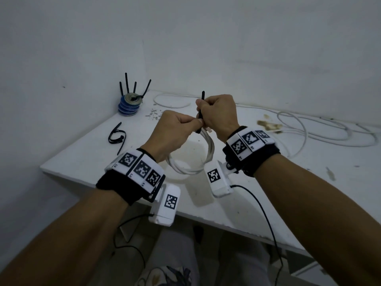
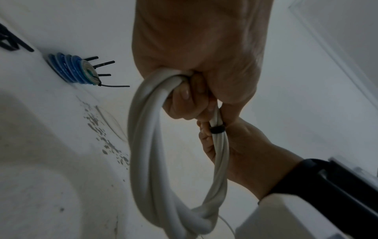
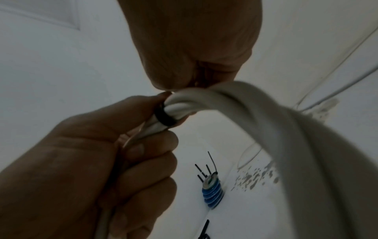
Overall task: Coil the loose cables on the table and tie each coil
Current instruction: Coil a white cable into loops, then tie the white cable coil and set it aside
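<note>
A white cable coil (image 1: 191,159) is held up above the white table (image 1: 257,199) between the two hands, which are brought close together at the top of the loop. The left hand (image 1: 175,131) is closed around the bundled strands; in the left wrist view its fingers (image 2: 184,103) are seen curled over the coil (image 2: 155,145) where the loop bends. The right hand (image 1: 218,116) is closed just beside it, touching it at the fingertips, and a black cable tie (image 1: 201,112) is gripped in this hand, its free end sticking up above the knuckles. The tie is seen as a black band (image 2: 217,129) wrapped around the strands directly below the left hand, and again in the right wrist view (image 3: 163,118), where it is pinched against the coil (image 3: 266,129) by the right hand (image 3: 92,161). The rest of the loop hangs down between the wrists. Beyond the left hand, near the wall corner, a stack of blue cable coils (image 1: 128,106) stands with black tie ends pointing upward. To the left of the left hand, loose black cable ties (image 1: 117,137) lie on the table. To the right of the right hand, loose white cable (image 1: 321,131) is spread in wide loops over the surface, and beyond both hands another thin white loop (image 1: 172,100) lies flat.
</note>
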`<state>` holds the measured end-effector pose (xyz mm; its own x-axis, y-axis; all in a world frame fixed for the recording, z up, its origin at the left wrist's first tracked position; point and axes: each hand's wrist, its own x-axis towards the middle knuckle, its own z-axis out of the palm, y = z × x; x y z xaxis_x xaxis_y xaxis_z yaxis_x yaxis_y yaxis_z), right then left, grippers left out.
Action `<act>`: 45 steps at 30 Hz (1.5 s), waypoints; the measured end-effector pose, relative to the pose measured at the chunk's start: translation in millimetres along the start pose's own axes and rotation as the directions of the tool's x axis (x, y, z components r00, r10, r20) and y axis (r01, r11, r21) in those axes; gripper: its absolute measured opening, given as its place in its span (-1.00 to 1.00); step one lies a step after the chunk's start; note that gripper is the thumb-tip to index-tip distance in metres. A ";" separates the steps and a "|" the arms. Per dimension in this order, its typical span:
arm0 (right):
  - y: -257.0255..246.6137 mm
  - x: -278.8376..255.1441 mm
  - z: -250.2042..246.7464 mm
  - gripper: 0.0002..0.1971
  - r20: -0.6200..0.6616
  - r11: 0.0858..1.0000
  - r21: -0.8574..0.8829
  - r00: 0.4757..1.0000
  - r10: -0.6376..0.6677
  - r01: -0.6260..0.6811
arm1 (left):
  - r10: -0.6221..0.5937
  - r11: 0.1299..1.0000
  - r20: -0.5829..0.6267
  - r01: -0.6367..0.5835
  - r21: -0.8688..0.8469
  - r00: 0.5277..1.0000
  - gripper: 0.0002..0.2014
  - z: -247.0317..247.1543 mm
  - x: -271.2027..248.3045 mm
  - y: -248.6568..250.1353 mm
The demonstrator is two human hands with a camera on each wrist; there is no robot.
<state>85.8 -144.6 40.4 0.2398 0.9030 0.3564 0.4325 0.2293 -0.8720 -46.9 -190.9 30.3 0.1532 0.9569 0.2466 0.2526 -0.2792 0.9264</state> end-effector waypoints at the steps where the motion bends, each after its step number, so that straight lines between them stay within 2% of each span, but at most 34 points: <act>1: -0.7 1.5 5.1 -0.59 -0.002 1.000 0.004 1.000 0.019 -0.019 | -0.002 1.000 -0.005 0.002 0.003 1.000 -0.76 -3.5 0.7 -0.8; 5: -6.7 10.1 24.3 -0.65 0.041 0.998 0.011 0.997 0.067 -0.067 | -0.057 0.998 -0.084 0.056 -0.018 0.995 -0.68 -16.7 8.8 -7.4; 8: -24.9 13.2 25.6 -0.64 0.211 0.990 0.094 0.974 0.083 -0.104 | -0.201 0.970 -0.181 0.171 -0.172 0.963 -0.66 -30.3 20.7 -12.1; 10: -33.2 9.5 24.3 -0.53 0.381 0.994 0.037 0.921 0.082 -0.104 | -0.313 0.911 -0.255 0.213 -0.353 0.915 -0.67 -43.8 30.2 -15.8; 12: -31.6 1.4 25.1 -0.52 0.546 0.991 -0.065 0.827 0.137 -0.121 | -0.409 0.826 -0.290 0.216 -0.521 0.865 -0.68 -59.6 37.3 -21.8; 14: -23.6 -6.7 29.0 -0.59 0.643 0.980 -0.036 0.746 0.173 -0.196 | -0.459 0.781 -0.311 0.211 -0.589 0.832 -0.69 -72.3 41.5 -30.8; 16: -14.6 -10.2 37.3 -0.63 0.678 0.963 0.045 0.716 0.166 -0.265 | -0.479 0.778 -0.330 0.219 -0.588 0.814 -0.72 -81.1 42.3 -42.4; 18: -12.7 -11.7 52.7 -0.66 0.664 0.951 0.074 0.726 0.177 -0.300 | -0.478 0.807 -0.331 0.258 -0.532 0.814 -0.76 -89.8 40.5 -53.9; 21: -20.1 -19.5 89.3 -0.75 0.655 0.923 0.069 0.715 0.244 -0.378 | -0.437 0.898 -0.435 0.358 -0.254 0.787 -0.74 -121.3 32.1 -74.8; 24: -30.5 -32.6 132.8 -0.87 0.711 0.871 0.057 0.633 0.308 -0.488 | -0.308 0.912 -0.574 0.407 0.048 0.758 -0.78 -169.2 17.5 -99.6; 26: -34.7 -41.3 163.8 -0.89 0.750 0.838 0.052 0.575 0.326 -0.543 | -0.299 0.868 -0.623 0.477 0.137 0.723 -0.69 -196.5 4.6 -109.2; 28: -39.7 -46.9 191.3 -0.87 0.774 0.832 0.040 0.544 0.324 -0.553 | -0.324 0.823 -0.610 0.533 0.195 0.723 -0.67 -216.2 -7.2 -117.5; 30: -44.6 -49.2 214.3 -0.89 0.780 0.830 0.037 0.535 0.324 -0.557 | -0.360 0.784 -0.580 0.574 0.237 0.731 -0.67 -229.1 -19.2 -125.9; 33: -43.7 -47.0 241.9 -0.83 0.748 0.857 -0.010 0.565 0.348 -0.516 | -0.389 0.748 -0.566 0.608 0.266 0.727 -0.63 -238.7 -33.1 -136.4; 36: -35.2 -43.5 258.0 -0.78 0.707 0.933 -0.151 0.624 0.333 -0.327 | -0.384 0.738 -0.549 0.604 0.301 0.743 -0.58 -240.6 -36.7 -139.9; 38: -29.9 -40.6 259.6 -0.71 0.652 0.943 -0.286 0.685 0.324 -0.173 | -0.365 0.748 -0.538 0.583 0.316 0.760 -0.56 -240.1 -35.1 -139.7; 40: -28.9 -40.4 254.8 -0.69 0.612 0.933 -0.342 0.728 0.310 -0.110 | -0.333 0.759 -0.538 0.559 0.334 0.775 -0.57 -237.5 -33.2 -137.7; 42: -30.2 -40.8 246.0 -0.63 0.628 0.942 -0.297 0.710 0.318 -0.158 | -0.284 0.767 -0.548 0.529 0.363 0.787 -0.59 -233.9 -30.3 -134.9; 44: -32.7 -40.4 229.8 -0.58 0.650 0.938 -0.210 0.677 0.344 -0.275 | -0.229 0.784 -0.548 0.486 0.386 0.805 -0.63 -226.5 -25.3 -129.2; 45: -34.0 -38.4 218.1 -0.58 0.647 0.941 -0.194 0.685 0.335 -0.277 | -0.206 0.796 -0.538 0.460 0.393 0.817 -0.65 -220.7 -21.5 -124.5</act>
<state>-127.7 -107.9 -16.9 -0.2531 0.9305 -0.2650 0.5090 -0.1049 -0.8543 -292.5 -159.2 -27.6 -0.4410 0.8825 0.1634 0.6473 0.1866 0.7390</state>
